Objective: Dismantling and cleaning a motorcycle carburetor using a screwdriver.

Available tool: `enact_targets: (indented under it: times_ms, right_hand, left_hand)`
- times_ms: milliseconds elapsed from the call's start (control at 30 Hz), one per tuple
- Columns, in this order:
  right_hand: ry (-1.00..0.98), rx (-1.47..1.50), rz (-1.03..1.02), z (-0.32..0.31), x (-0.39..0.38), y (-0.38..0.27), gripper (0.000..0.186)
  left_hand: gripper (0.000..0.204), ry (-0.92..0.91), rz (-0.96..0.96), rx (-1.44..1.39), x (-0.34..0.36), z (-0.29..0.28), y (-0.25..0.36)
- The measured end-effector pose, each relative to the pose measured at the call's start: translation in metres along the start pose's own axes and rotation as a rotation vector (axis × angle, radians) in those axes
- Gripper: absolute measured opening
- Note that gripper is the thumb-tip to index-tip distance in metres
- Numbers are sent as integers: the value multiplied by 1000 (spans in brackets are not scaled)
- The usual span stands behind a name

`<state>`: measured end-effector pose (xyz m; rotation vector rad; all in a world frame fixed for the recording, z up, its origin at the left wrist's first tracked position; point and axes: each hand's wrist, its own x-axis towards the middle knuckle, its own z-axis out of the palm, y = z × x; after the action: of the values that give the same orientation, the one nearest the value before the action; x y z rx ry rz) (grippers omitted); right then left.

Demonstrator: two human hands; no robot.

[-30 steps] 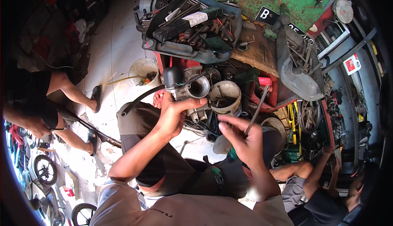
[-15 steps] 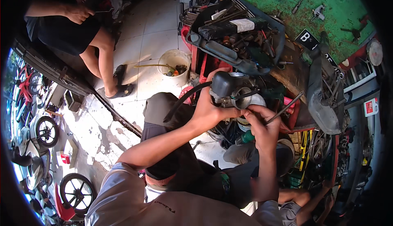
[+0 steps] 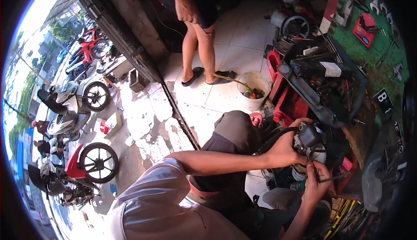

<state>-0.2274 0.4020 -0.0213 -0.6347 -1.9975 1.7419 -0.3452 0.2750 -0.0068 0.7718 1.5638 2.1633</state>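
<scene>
A motorcycle carburetor (image 3: 309, 136) with a black rounded cap and a metal round mouth is held over my lap, a black hose (image 3: 278, 138) running from it. My left hand (image 3: 284, 151) is wrapped round its near side, thumb along the lower edge. Close below the mouth, my right hand (image 3: 316, 179) has thumb and forefinger pinched together against the carburetor's edge. Across that same hand lies a screwdriver (image 3: 332, 179), its thin shaft sticking out to the right. What the fingertips pinch is too small to make out. A green part, apparently the handle, shows left of the hand.
A dark plastic tray (image 3: 323, 92) heaped with tools and parts stands beyond my hands. To its left is a white bucket (image 3: 249, 103). Another person (image 3: 197, 44) stands on the tiles. A wheel (image 3: 98, 158) and parked motorcycles (image 3: 65, 122) are at left.
My view has turned left, so hands and carburetor appear further right and lower. The other person now stands with an arm hanging down. My grip looks the same.
</scene>
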Motion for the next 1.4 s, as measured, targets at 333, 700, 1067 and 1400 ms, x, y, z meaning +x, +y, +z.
enact_targets:
  times_ms: [333,700,1067,1400]
  right_hand:
    - [-137,205,238,-11,-8,-6,30]
    - [-139,1020,433,-37,-81,-83,18]
    - [-651,111,541,-19,-224,-11,56]
    - [-102,-961,-244,-80,-101,-156,54]
  left_hand:
    - [82,98,-345,-162,-5,7,-10]
    - [27,8,-452,-671,33,-23,9]
    - [34,148,-467,-808,-18,-22,8]
    - [28,225,-572,-906,7,-28,-3]
